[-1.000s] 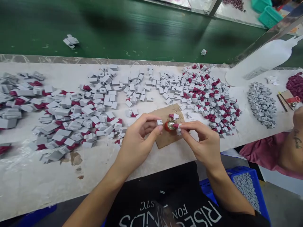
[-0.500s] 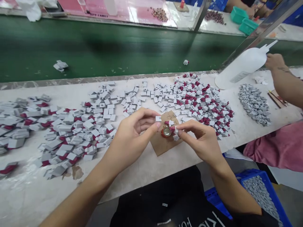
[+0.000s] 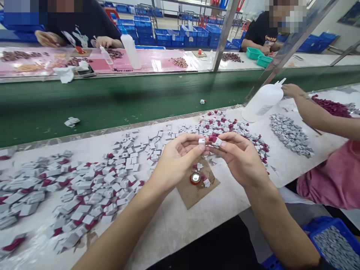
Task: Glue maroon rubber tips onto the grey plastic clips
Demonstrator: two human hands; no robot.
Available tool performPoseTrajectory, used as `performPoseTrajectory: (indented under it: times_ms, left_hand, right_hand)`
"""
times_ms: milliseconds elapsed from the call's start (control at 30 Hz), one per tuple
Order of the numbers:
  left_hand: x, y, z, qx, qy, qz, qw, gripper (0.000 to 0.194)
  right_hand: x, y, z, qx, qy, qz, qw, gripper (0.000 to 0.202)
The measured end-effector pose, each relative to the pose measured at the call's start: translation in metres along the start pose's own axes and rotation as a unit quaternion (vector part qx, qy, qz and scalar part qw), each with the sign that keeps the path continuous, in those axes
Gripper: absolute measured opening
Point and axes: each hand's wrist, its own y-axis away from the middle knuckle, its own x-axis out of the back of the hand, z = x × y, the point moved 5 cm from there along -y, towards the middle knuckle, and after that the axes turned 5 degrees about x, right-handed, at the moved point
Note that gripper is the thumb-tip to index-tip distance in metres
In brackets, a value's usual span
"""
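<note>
My left hand [image 3: 178,159] pinches a small grey-white block [image 3: 201,141] between thumb and fingers. Close beside it, my right hand [image 3: 242,157] grips a maroon and white piece [image 3: 216,140]. Both hands are raised above a brown board [image 3: 189,197], their fingertips nearly meeting. On the board sits a small round red container [image 3: 195,177] with a shiny top, with a maroon and white piece [image 3: 206,182] to its right and another behind it. Loose grey and maroon pieces [image 3: 104,180] spread over the table to the left.
A large white bottle [image 3: 263,103] stands at the back right, near a co-worker's arm [image 3: 317,112]. A pile of grey pieces [image 3: 289,135] lies beyond my right hand. Behind the table runs a green belt [image 3: 126,101]. A blue crate [image 3: 334,240] is at the lower right.
The view has tilted up, showing people across the belt. My right hand has left the board and come up beside my left, now with a maroon and white piece in its fingers.
</note>
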Motion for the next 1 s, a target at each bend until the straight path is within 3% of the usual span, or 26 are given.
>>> performPoseTrajectory:
  times_ms: [233,433,733,1000]
  left_hand:
    - [-0.001,-0.004,-0.005,-0.002,0.013,-0.006,1.0,0.023]
    - [0.002,-0.003,-0.008,0.008,-0.012,-0.001,1.0,0.026]
    - [0.007,-0.002,0.001,-0.044,-0.163,0.0,0.986,0.013]
    - [0.026,-0.015,0.016,-0.031,-0.241,-0.016,0.97,0.021]
  right_hand:
    - [0.009,0.0,0.007,0.011,0.058,0.034,0.998,0.03]
    - [0.012,0.002,0.01,0.023,0.103,0.028,0.994,0.025]
    - [0.0,-0.003,0.001,-0.004,0.164,-0.049,0.985,0.026]
    - [-0.008,-0.027,0.014,-0.029,0.176,-0.126,0.976,0.023]
